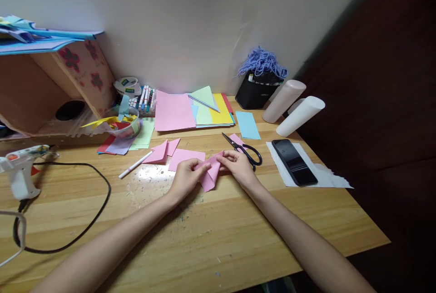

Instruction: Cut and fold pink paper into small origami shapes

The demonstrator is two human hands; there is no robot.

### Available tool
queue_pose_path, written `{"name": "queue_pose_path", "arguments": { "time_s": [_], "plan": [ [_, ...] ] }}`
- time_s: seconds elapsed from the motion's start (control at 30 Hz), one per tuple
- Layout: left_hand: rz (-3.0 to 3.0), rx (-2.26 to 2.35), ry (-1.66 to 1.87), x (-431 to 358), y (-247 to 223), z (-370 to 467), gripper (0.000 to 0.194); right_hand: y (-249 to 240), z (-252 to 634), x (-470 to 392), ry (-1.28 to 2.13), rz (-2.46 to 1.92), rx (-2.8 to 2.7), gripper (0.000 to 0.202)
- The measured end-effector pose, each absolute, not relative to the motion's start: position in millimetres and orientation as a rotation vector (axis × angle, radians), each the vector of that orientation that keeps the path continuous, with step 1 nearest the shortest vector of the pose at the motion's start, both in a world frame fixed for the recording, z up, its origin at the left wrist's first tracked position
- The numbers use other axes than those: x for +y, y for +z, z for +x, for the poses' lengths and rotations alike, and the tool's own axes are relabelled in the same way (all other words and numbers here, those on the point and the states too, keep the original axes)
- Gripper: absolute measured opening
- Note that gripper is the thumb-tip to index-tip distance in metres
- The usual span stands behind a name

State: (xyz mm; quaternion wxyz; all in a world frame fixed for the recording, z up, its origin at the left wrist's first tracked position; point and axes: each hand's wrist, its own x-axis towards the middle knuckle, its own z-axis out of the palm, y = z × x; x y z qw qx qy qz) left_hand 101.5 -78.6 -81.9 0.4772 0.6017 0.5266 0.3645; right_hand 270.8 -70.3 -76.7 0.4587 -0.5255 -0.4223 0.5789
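Between my two hands is a partly folded piece of pink paper [211, 174], held just above the wooden table. My left hand [187, 176] pinches its left side, thumb on top. The fingers of my right hand [236, 166] are closed on its upper right edge. Just behind lies a flat pink paper piece [185, 157], and to its left are folded pink pieces [158, 153]. Black-handled scissors [250, 150] rest by my right hand with their blades half apart, over another small pink scrap [236, 140].
A white marker [135, 165] lies left of the paper. Far left are a glue gun [22, 172] with a looping black cable and a cardboard box [85, 70]. Paper sheets [175, 111] lie at the back. Right stand white rolls [301, 116] and a phone [294, 162] on tissue.
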Motion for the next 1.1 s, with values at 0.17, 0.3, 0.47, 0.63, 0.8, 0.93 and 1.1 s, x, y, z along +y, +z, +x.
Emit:
{"name": "queue_pose_path", "arguments": {
  "time_s": [0.17, 0.3, 0.47, 0.63, 0.8, 0.93, 1.1],
  "plan": [
    [1.468, 1.306, 0.902, -79, -80, 103, 0.04, -80, 271, -71, 1.446, -1.285, -1.039, 0.034],
    [1.494, 1.319, 0.921, -79, -79, 102, 0.039, -78, 271, -70, 1.423, -1.283, -1.057, 0.034],
    [1.552, 1.315, 0.913, -81, -79, 101, 0.038, -74, 274, -69, 1.261, -1.329, -1.056, 0.033],
    [1.493, 1.271, 0.912, -81, -78, 102, 0.037, -73, 274, -69, 1.314, -1.323, -0.991, 0.034],
    [1.393, 1.247, 0.928, -78, -76, 102, 0.038, -72, 278, -69, 1.316, -1.274, -1.132, 0.03],
    [1.35, 1.284, 0.956, -74, -78, 100, 0.047, -64, 284, -70, 1.236, -1.257, -1.44, 0.018],
    [1.375, 1.336, 0.931, -70, -81, 98, 0.047, -54, 294, -71, 1.183, -1.155, -1.759, 0.009]
  ]
}}
